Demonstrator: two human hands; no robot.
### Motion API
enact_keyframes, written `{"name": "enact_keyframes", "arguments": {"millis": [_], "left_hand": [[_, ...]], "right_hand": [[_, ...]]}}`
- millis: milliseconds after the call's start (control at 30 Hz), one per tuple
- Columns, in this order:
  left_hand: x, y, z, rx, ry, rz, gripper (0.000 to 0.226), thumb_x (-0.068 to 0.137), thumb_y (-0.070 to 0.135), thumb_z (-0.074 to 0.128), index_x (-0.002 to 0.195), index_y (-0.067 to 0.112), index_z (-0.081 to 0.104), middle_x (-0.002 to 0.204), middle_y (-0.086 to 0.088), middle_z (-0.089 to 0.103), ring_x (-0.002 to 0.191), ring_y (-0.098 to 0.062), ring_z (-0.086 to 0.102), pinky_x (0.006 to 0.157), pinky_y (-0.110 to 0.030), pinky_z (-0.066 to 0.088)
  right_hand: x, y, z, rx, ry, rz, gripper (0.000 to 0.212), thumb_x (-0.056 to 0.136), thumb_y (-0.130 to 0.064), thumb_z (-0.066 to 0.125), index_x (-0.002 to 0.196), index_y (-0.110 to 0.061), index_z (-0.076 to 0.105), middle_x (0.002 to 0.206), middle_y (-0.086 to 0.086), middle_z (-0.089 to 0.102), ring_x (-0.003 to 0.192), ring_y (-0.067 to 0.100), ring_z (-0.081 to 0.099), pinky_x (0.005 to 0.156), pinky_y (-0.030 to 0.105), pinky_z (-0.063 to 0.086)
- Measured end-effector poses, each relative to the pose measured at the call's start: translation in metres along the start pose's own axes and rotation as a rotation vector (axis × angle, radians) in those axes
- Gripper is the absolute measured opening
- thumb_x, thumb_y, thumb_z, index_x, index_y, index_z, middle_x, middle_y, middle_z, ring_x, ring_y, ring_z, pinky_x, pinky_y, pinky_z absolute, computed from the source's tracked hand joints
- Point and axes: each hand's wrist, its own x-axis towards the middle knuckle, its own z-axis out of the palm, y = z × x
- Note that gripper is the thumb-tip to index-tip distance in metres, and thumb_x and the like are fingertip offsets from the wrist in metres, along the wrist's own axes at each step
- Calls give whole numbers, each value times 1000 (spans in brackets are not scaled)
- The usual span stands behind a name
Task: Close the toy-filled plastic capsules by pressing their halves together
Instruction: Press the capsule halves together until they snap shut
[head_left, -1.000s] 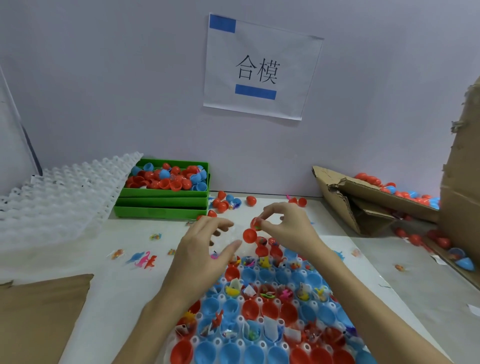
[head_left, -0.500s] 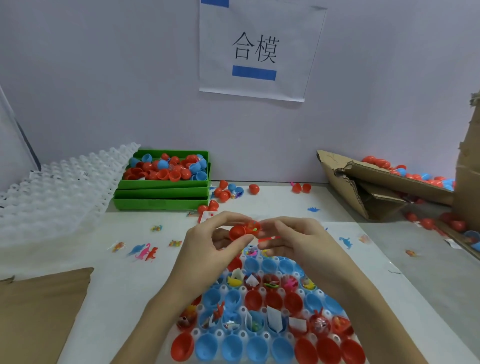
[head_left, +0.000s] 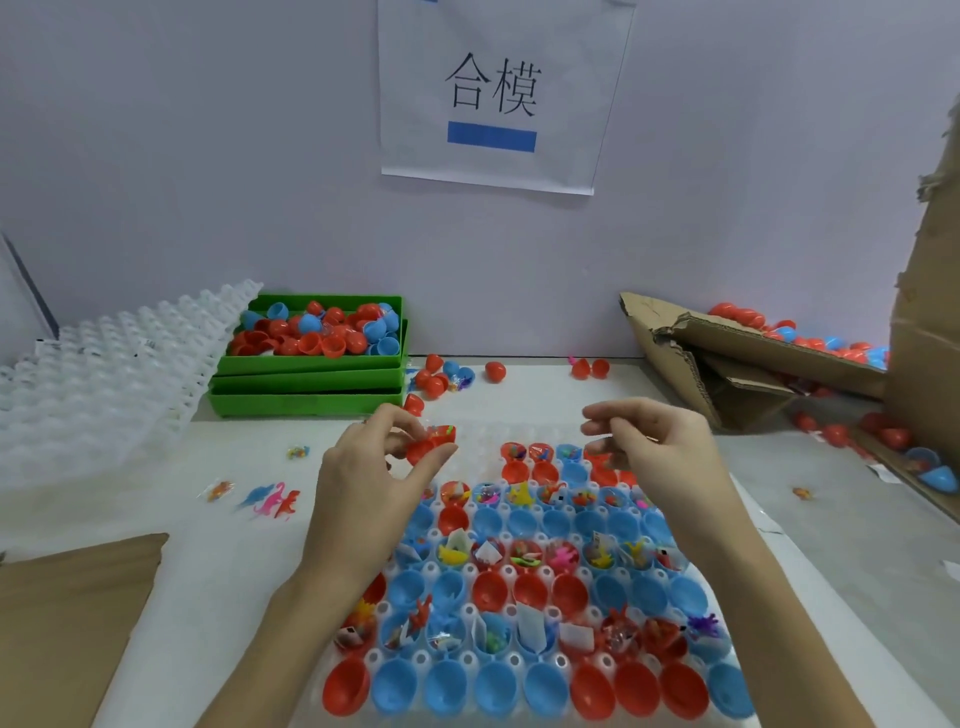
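Now red capsule (head_left: 432, 447) tilted, opening up-right.

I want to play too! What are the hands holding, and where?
The left hand pinches a red capsule by its sides, between thumb and fingers. The right hand holds nothing.

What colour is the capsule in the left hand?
Red capsule, pinched by the left hand; head view.

Pale lilac wall (head_left: 208, 156) behind white table (head_left: 545, 384), evenly lit. Paper sign (head_left: 498, 93) taped to wall, black characters above blue bar. Below sign, right: torn cardboard box (head_left: 727, 358). Below sign, left: stacked green bins (head_left: 311, 387), white cell trays (head_left: 93, 384). Brown cardboard sheet (head_left: 62, 623) far below, left.
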Motion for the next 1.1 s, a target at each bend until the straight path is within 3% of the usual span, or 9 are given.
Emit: {"name": "enact_keyframes", "arguments": {"millis": [133, 233, 367, 533, 667, 767, 900, 1000, 1100], "left_hand": [[-4, 7, 1, -4, -73, 118, 23, 84, 36, 82, 78, 26, 63, 81, 11, 69, 84, -8, 67, 78, -28, 57], [-7, 16, -2, -66, -171, 207, 21, 81, 36, 83, 77, 24, 65, 77, 15, 69, 83, -8, 69, 77, -23, 56], [-8, 18, -7, -67, -227, 257, 20, 79, 31, 86, 81, 27, 67, 78, 17, 69, 83, -5, 69, 78, -22, 57], [0, 10, -12, -171, -185, 44, 31, 82, 54, 71, 97, 27, 72, 91, 17, 74, 90, -2, 71, 78, -12, 55], [5, 0, -15, -50, 31, -37, 10, 101, 27, 64, 102, 20, 71, 94, 7, 73, 88, -7, 67, 65, -8, 47], [8, -7, -19, 53, 124, -94, 7, 102, 14, 62, 99, 14, 68, 93, -2, 71, 80, -13, 62, 63, -14, 39], [9, -15, -20, 145, 114, -187, 8, 102, 10, 61, 105, 14, 67, 103, -3, 68, 83, -20, 60, 61, -17, 35], [11, -18, -22, 144, 61, -249, 6, 100, 13, 65, 103, 16, 70, 102, -2, 70, 80, -18, 58, 64, -23, 37], [12, -20, -24, 137, -25, -291, 5, 97, 14, 70, 99, 17, 73, 98, 0, 74, 77, -13, 59, 69, -25, 40]], "right_hand": [[-6, -2, 13, -107, -221, -56, 22, 104, -12, 58, 115, -23, 73, 101, -4, 78, 84, 2, 74, 71, 17, 58], [-16, -9, 37, -31, -423, -63, 27, 103, -31, 63, 129, -32, 69, 108, -7, 78, 90, 7, 77, 82, 21, 61], [-18, -15, 64, -96, -358, -113, 21, 99, -28, 69, 120, -24, 74, 91, -1, 80, 76, 10, 77, 76, 25, 63], [18, -24, 79, -314, -388, -239, 21, 100, -24, 69, 119, -19, 73, 96, 2, 77, 75, 9, 73, 70, 19, 58], [59, -19, 81, -615, -403, -351, 29, 105, -22, 60, 133, -18, 66, 122, 4, 70, 103, 18, 66, 88, 26, 52], [81, -8, 78, -785, -509, -335, 32, 105, -23, 60, 135, -15, 64, 127, 6, 69, 107, 22, 65, 93, 29, 52], [95, 2, 83, -863, -560, -359, 32, 104, -20, 61, 136, -17, 65, 132, 5, 68, 107, 21, 67, 93, 28, 54], [96, 6, 83, -787, -550, -331, 42, 104, -13, 60, 145, -23, 59, 138, 0, 65, 113, 18, 66, 100, 33, 56], [95, 9, 78, -746, -501, -326, 48, 103, 1, 56, 145, -21, 58, 139, 0, 65, 116, 14, 66, 96, 26, 56]]}}
